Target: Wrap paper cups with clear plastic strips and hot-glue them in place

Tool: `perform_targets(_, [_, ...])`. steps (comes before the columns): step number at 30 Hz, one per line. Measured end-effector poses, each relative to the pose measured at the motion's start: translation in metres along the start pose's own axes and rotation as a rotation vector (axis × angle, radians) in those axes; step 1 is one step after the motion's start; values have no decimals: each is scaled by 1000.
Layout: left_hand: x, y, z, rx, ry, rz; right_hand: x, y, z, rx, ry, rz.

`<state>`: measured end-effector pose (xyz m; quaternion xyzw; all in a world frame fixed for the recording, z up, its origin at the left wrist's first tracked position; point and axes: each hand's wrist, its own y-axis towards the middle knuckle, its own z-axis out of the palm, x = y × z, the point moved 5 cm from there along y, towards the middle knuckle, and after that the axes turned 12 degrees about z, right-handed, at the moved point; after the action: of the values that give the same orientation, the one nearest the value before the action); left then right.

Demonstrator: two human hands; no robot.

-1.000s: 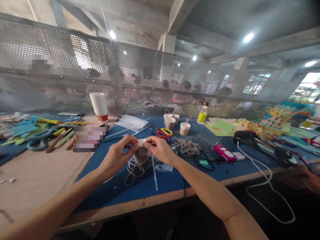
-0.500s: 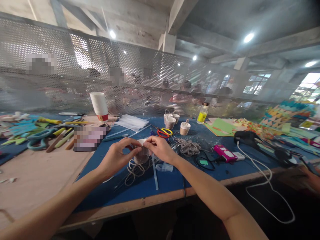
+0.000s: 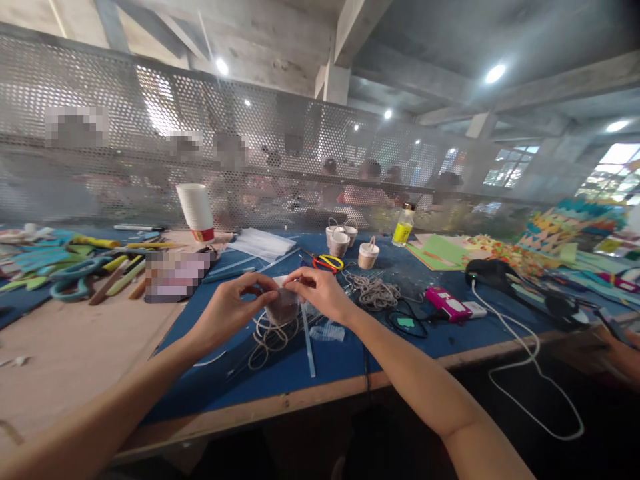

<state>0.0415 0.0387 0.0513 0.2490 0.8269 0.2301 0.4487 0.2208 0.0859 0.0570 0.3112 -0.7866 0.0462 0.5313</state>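
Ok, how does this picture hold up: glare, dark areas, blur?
Head view: the white ceiling lamp at upper right flares; head view: below the blue tabletop it is nearly black; head view: the teal and orange layered stack at far right looks smeared; head view: the small greyish cup, partly hidden by fingers, looks soft.

Blue-topped table (image 3: pixel 340 365) before us, pale along the near edge. On it we log four small cups (image 3: pixel 339 245), a tangle of grey cord (image 3: pixel 379 291), a yellow-labelled bottle (image 3: pixel 402 233), a magenta box (image 3: pixel 447 305), green paper (image 3: pixel 436 253); on its pinkish left part, a stack of white cups (image 3: pixel 194 208).
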Motion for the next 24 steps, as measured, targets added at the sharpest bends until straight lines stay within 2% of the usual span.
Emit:
perform_targets(15, [4,4,1,55,-191,-47,-6,4,-1,59,31,0])
perform_targets(24, [9,3,1,76,-206,-111,-7,4,-1,65,24,18])
